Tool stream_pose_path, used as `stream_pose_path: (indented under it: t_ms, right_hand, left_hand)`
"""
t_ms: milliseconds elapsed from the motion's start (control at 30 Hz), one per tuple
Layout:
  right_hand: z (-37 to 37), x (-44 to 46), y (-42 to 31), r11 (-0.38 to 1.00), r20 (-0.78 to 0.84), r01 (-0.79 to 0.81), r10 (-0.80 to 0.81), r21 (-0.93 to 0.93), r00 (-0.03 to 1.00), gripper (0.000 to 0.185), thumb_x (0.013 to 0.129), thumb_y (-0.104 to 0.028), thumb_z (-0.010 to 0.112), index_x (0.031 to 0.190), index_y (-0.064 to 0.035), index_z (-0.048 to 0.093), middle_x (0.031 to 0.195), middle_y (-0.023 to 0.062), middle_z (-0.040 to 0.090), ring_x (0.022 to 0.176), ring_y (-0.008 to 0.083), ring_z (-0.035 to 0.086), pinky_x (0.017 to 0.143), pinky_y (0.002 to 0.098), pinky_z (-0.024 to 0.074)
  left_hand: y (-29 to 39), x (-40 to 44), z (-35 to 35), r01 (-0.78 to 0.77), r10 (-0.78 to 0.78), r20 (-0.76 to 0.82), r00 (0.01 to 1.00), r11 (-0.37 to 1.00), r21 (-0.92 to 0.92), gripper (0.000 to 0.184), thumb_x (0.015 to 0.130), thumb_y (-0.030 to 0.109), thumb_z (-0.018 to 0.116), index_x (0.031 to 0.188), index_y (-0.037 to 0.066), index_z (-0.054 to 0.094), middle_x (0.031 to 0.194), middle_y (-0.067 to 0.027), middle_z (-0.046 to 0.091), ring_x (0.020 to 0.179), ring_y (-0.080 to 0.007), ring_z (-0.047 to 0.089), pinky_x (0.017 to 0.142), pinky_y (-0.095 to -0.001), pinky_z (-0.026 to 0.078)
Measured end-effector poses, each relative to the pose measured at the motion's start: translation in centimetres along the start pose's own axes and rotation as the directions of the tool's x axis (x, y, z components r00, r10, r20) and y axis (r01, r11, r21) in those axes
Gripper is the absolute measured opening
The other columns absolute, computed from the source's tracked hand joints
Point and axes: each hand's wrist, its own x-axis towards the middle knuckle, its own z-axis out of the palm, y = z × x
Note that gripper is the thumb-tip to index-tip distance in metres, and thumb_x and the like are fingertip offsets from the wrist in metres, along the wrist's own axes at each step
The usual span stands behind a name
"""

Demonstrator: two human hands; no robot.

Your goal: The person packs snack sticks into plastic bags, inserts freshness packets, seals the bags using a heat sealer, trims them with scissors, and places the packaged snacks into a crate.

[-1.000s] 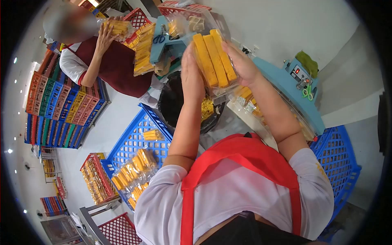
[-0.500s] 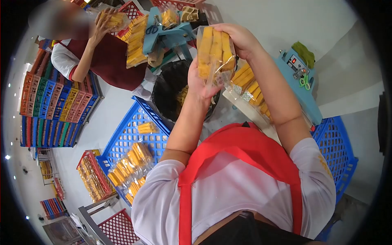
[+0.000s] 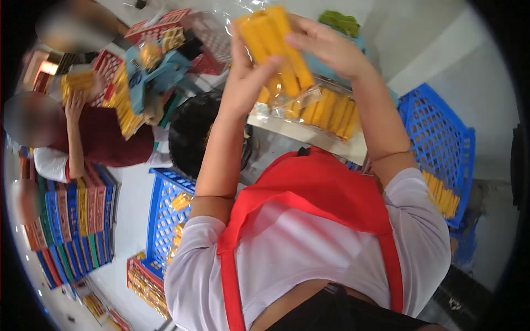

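Note:
A transparent plastic bag of thick yellow sticks [image 3: 274, 47] is held up in front of me, tilted, between both hands. My left hand [image 3: 245, 80] is closed around its left side, thumb across the front. On the right side my right hand [image 3: 326, 47] grips it, with the thumb pressed on the front near the upper edge. Below the bag, a row of more yellow sticks [image 3: 334, 113] lies on a pale work surface [image 3: 309, 135]; the held bag partly covers them. What the sticks are made of I cannot tell.
A black-lined bin [image 3: 190, 132] stands left of my forearm. Blue crates flank me, one left [image 3: 157, 212], one right [image 3: 436, 138]. Beyond the bin is a light-blue machine [image 3: 157, 74]. A co-worker in a maroon apron [image 3: 113, 135] holds another bag [image 3: 80, 84]. Stacked crates [image 3: 80, 212] stand behind.
The view has swung to the right. Both hands keep hold of the bag; my right hand's thumb now shows on its front. The co-worker's bag has come lower in view.

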Motion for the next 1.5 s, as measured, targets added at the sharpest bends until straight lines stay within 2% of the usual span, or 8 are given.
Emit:
stream_pose_path:
  t_ms: [67, 200, 467, 700, 833, 1067, 1300, 1500]
  right_hand:
    - [-1.8, -3.1, 0.7, 0.953, -0.132, -0.1, 0.143, 0.286, 0.981, 0.046, 0.083, -0.032, 0.049, 0.116, -0.0002, 0.043, 0.114, 0.0109, 0.049, 0.1, 0.0194, 0.051, 0.085, 0.0295, 0.0406]
    - [-5.5, -9.1, 3.2, 0.55, -0.307, 0.033, 0.414, 0.835, 0.857, 0.037, 0.085, -0.028, 0.045, 0.11, -0.0008, 0.046, 0.105, 0.0094, 0.054, 0.094, 0.0182, 0.055, 0.08, 0.0312, 0.0456]
    - [-9.2, -14.4, 3.5, 0.634, -0.436, 0.095, 0.408, 0.767, 0.802, 0.036, 0.086, -0.026, 0.044, 0.112, -0.0018, 0.045, 0.105, 0.0078, 0.054, 0.094, 0.0173, 0.054, 0.081, 0.0311, 0.044]
    - [-13.4, -16.2, 5.3, 0.95, -0.565, -0.112, 0.266, 0.292, 0.781, 0.035, 0.085, -0.021, 0.046, 0.116, -0.0031, 0.043, 0.108, 0.0044, 0.051, 0.103, 0.013, 0.044, 0.09, 0.0288, 0.0308]
    - [-13.7, -16.0, 6.3, 0.95, -0.672, -0.008, 0.227, 0.313, 0.705, 0.037, 0.086, -0.018, 0.044, 0.119, -0.0034, 0.038, 0.113, 0.0042, 0.048, 0.103, 0.0145, 0.045, 0.088, 0.0305, 0.0329]
    - [-14.8, -17.6, 8.9, 0.731, -0.558, 0.171, 0.325, 0.66, 0.764, 0.039, 0.086, -0.015, 0.043, 0.123, -0.0062, 0.034, 0.115, 0.0049, 0.046, 0.106, 0.0157, 0.044, 0.086, 0.0325, 0.0371]
    - [-15.3, -17.1, 9.4, 0.733, -0.595, 0.181, 0.354, 0.656, 0.722, 0.045, 0.084, -0.01, 0.045, 0.126, -0.0071, 0.03, 0.12, 0.0075, 0.042, 0.11, 0.0176, 0.042, 0.089, 0.0326, 0.0357]
    - [-13.7, -15.6, 10.2, 0.997, -0.655, 0.043, 0.014, 0.07, 0.755, 0.048, 0.085, -0.005, 0.041, 0.128, 0.0022, 0.024, 0.124, 0.0114, 0.039, 0.112, 0.0178, 0.039, 0.094, 0.0294, 0.0303]
  left_hand:
    - [-1.4, 1.2, 1.9, -0.214, 0.046, 0.32, 0.946, 0.833, 0.511, 0.076, 0.08, 0.019, 0.052, 0.131, -0.004, 0.001, 0.134, -0.0204, 0.016, 0.124, -0.0278, 0.02, 0.097, -0.0349, 0.027]
    - [-4.2, 3.1, 5.6, -0.082, -0.101, 0.591, 0.8, 0.958, 0.275, 0.074, 0.085, 0.043, 0.037, 0.132, -0.002, 0.001, 0.139, -0.0163, -0.001, 0.129, -0.025, -0.003, 0.101, -0.033, 0.015]
    - [-7.2, 3.1, 11.2, 0.316, -0.246, 0.588, 0.77, 0.948, -0.018, 0.065, 0.088, 0.046, 0.022, 0.133, 0.002, 0.006, 0.14, -0.0126, 0.004, 0.129, -0.0227, 0.0, 0.103, -0.0313, 0.008]
    - [-12.8, 5.5, 14.2, -0.073, -0.21, 0.532, 0.82, 0.885, 0.46, 0.058, 0.087, 0.031, 0.036, 0.132, 0.0, 0.015, 0.137, -0.0139, 0.016, 0.127, -0.0218, 0.013, 0.101, -0.0301, 0.014]
    - [-13.6, 5.9, 15.1, 0.232, -0.32, 0.449, 0.834, 0.942, 0.241, 0.053, 0.086, 0.024, 0.04, 0.13, 0.001, 0.023, 0.135, -0.0099, 0.024, 0.123, -0.0185, 0.023, 0.098, -0.0267, 0.021]
    - [-13.6, 5.1, 15.6, 0.347, -0.391, 0.424, 0.817, 0.92, 0.18, 0.052, 0.078, 0.009, 0.039, 0.128, -0.002, 0.028, 0.134, -0.0097, 0.027, 0.122, -0.0175, 0.025, 0.096, -0.0261, 0.023]
    - [-14.4, 5.2, 15.9, 0.085, -0.274, 0.449, 0.851, 0.914, 0.396, 0.053, 0.079, 0.011, 0.041, 0.128, -0.003, 0.026, 0.135, -0.014, 0.022, 0.127, -0.0213, 0.017, 0.102, -0.0303, 0.014]
    - [-17.0, 4.9, 15.1, -0.039, -0.174, 0.355, 0.919, 0.854, 0.519, 0.064, 0.084, 0.029, 0.044, 0.128, -0.008, 0.016, 0.135, -0.0242, 0.013, 0.128, -0.0318, 0.006, 0.103, -0.0346, 0.007]
